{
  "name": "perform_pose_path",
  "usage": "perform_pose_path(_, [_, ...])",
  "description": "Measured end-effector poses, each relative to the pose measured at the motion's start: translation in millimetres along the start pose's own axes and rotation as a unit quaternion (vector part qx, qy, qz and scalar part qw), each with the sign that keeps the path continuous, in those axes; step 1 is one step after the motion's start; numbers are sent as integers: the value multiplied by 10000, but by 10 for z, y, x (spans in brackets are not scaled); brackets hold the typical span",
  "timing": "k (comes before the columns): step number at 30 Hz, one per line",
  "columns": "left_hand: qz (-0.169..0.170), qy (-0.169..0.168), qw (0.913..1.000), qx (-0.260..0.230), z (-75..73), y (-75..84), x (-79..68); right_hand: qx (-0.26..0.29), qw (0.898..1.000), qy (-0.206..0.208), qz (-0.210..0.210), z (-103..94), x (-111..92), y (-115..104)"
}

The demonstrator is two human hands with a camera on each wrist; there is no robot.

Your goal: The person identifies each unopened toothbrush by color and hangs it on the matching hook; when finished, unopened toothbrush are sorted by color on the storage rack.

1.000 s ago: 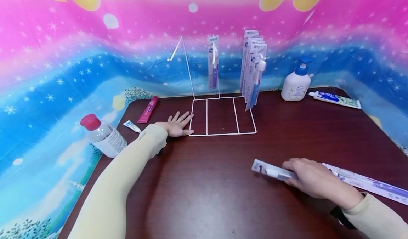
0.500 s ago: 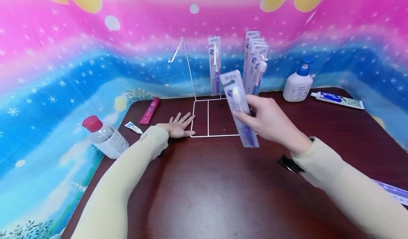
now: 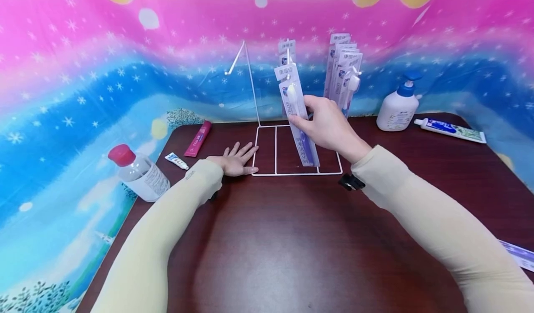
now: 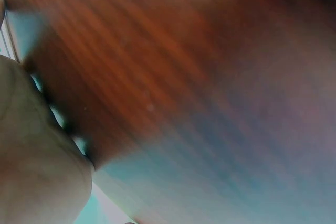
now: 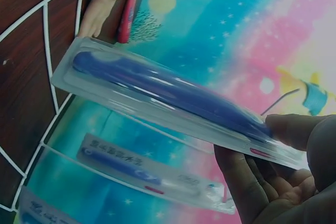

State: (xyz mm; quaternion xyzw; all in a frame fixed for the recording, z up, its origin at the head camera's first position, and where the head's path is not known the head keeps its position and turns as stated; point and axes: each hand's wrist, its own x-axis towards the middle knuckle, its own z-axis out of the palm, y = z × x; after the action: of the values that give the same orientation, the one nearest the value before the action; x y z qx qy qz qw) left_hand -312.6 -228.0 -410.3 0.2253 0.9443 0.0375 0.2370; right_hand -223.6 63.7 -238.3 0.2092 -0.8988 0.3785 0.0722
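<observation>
My right hand (image 3: pixel 331 123) pinches a purple toothbrush in a blister pack (image 3: pixel 303 137) between thumb and fingers. The pack stands nearly upright, leaning slightly, its top overlapping the middle hook of the white wire rack (image 3: pixel 297 174). Behind it, another packaged toothbrush (image 3: pixel 287 46) hangs on that hook, mostly hidden in the head view; the right wrist view shows this hanging toothbrush (image 5: pixel 131 169) more fully. My left hand (image 3: pixel 237 160) lies flat with spread fingers, fingertips on the left side of the rack's base. The left wrist view is blurred.
Several packaged toothbrushes (image 3: pixel 348 67) hang on the right hook; the left hook (image 3: pixel 235 59) juts forward. A pump bottle (image 3: pixel 397 109) and toothpaste tube (image 3: pixel 452 130) stand right. Left are a red-capped bottle (image 3: pixel 143 176), pink tube (image 3: pixel 198 139) and small tube (image 3: pixel 176 160). Another pack (image 3: pixel 519 255) lies right.
My right hand has lifted the packaged toothbrush from the table's right side, carried it left and forward to the middle hook, and turned it upright. My left hand stays on the rack base.
</observation>
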Motion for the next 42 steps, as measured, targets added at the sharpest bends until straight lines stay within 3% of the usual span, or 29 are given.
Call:
perform_pose_path(8, [-9,41,10000,-2,4,-57,75,-28,9996,74,268,90,315,176])
perform_pose_path(13, [-42,35,10000,-80,13,-46,72,188,9972,142,712,170,590,245])
perform_pose_path(21, [0,9,9998,178,-13,52,7,198,9901,342,1345,267,907,323])
perform_pose_path(28, [-68,-65,9998,157,33,17,60,146,9883,371,1474,301,1009,363])
perform_pose_path(42, [-106,-19,9999,133,60,-44,61,162,9900,243,1376,291,1015,371])
